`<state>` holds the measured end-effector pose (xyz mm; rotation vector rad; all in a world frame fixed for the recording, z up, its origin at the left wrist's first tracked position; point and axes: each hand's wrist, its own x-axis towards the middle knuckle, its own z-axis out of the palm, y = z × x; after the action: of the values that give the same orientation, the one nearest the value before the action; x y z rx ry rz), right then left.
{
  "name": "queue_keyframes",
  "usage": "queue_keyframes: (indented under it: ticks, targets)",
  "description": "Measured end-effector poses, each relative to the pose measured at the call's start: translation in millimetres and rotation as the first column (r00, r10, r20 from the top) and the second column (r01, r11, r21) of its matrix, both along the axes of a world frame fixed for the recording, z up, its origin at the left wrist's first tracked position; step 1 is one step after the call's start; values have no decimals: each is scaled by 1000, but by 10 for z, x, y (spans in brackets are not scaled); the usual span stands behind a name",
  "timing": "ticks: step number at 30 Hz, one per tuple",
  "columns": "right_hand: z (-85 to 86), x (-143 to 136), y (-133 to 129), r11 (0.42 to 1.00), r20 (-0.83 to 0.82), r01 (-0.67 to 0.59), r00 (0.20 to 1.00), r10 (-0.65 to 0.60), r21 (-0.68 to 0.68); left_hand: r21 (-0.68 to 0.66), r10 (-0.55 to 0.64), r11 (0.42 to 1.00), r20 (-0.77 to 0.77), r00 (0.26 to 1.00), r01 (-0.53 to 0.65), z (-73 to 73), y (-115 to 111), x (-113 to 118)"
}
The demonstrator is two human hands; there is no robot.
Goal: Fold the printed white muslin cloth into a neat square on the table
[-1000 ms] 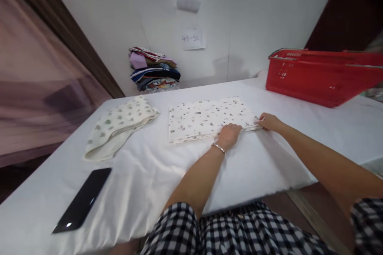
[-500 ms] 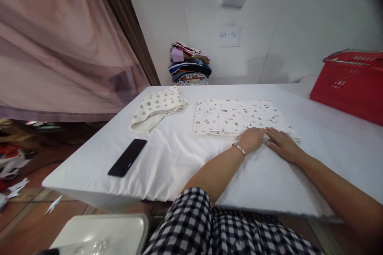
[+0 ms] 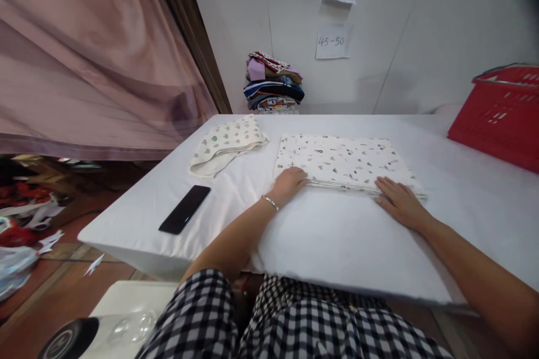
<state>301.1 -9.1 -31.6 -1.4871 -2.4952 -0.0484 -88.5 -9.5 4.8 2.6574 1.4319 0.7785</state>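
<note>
A folded white cloth [image 3: 343, 160] with small printed figures lies flat in several layers on the white-covered table [image 3: 320, 235]. My left hand [image 3: 290, 182], a bracelet at its wrist, rests on the cloth's near left corner with the fingers stretched out. Over the near edge towards the right lies my right hand [image 3: 400, 202], flat, fingers extended on the cloth. To the left is a second folded cloth [image 3: 229, 143], cream with a green print, touched by neither hand. A black phone [image 3: 185, 209] lies nearer the table's left edge.
At the back right stands a red plastic basket [image 3: 499, 118]. Behind the table rises a stack of folded fabrics [image 3: 273, 84] against the wall. A pink curtain [image 3: 84, 67] hangs at the left. Below the table's front left are a pale stool [image 3: 126, 294] and a clear bottle [image 3: 122, 328].
My left hand has slid leftward along the cloth's near edge, away from my right hand, to the left corner. My right hand stays about where it was. The view has shifted slightly.
</note>
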Motion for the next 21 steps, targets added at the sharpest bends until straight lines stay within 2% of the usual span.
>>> queue_keyframes:
  ticks: [4, 10, 13, 16, 21]
  targets:
    - [25, -15, -14, 1000, 11, 13, 1000, -13, 5, -8, 24, 1000, 93, 995, -23, -43, -34, -50]
    - [61, -32, -37, 1000, 20, 28, 999, -28, 3, -87, 54, 995, 155, 986, -41, 4, -35, 2]
    - [54, -23, -33, 1000, 16, 25, 1000, -25, 5, -89, 82, 993, 88, 993, -75, 25, -42, 4]
    - [38, -15, -28, 1000, 9, 21, 1000, -21, 12, -59, 92, 994, -56, 994, -95, 62, -42, 11]
    - [44, -31, -32, 999, 6, 34, 999, -34, 1, -49, 126, 989, -243, 962, -142, 131, -18, 42]
